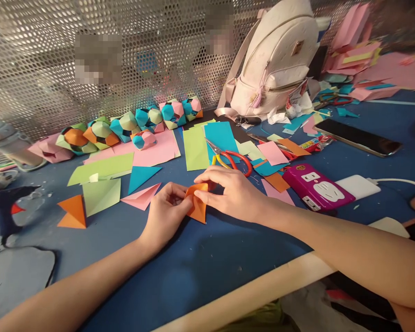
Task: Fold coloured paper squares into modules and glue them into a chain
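Note:
Between my two hands is a folded piece of orange paper (198,211), raised a little at the middle of the blue table. My left hand (169,207) pinches its left edge with thumb and fingers. On the other side, my right hand (228,191) grips the upper right edge, thumb in front. Just left of my left hand lie a folded pink paper (143,196) and a blue paper triangle (141,177). Farther left are a green sheet (103,196) and a folded orange piece (74,213). Scissors with red handles (228,157) lie beyond my right hand.
Folded paper balls (124,125) line the perforated metal screen (55,46). A glue gun (7,207) stands at left with its cord on the table. To the right are a purple power strip (318,189), a phone (358,137) and a white backpack (276,64).

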### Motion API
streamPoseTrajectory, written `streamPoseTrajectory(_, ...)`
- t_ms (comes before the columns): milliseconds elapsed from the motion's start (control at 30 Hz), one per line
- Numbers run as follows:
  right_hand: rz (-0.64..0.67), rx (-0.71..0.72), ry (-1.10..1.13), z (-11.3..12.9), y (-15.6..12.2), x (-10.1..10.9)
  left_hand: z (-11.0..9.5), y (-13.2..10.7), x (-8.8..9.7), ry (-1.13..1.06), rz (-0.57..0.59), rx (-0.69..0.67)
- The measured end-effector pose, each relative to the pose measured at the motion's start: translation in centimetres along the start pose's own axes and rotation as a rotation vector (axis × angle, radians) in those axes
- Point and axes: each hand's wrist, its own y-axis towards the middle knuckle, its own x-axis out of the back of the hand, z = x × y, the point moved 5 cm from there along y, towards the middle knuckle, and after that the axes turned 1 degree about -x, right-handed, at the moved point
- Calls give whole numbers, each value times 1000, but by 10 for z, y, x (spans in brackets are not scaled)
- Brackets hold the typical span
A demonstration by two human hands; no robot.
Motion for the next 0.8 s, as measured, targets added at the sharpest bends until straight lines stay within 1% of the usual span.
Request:
streamPoseTrajectory(100,16,-101,-36,-5,0,-4,6,3,3,-139,-72,70)
streamPoseTrajectory(167,47,-116,-71,-8,0,-9,9,4,3,-208,-82,99)
streamPoseTrajectory(267,68,-114,-120,-12,-2,-14,11,5,1,-251,-80,119)
streamPoseTrajectory(433,64,-97,-102,-13,-2,-16,10,5,0,-264,-71,126)
streamPoseTrajectory(800,46,-55,-69,-9,-2,-13,6,4,0,-199,-75,136)
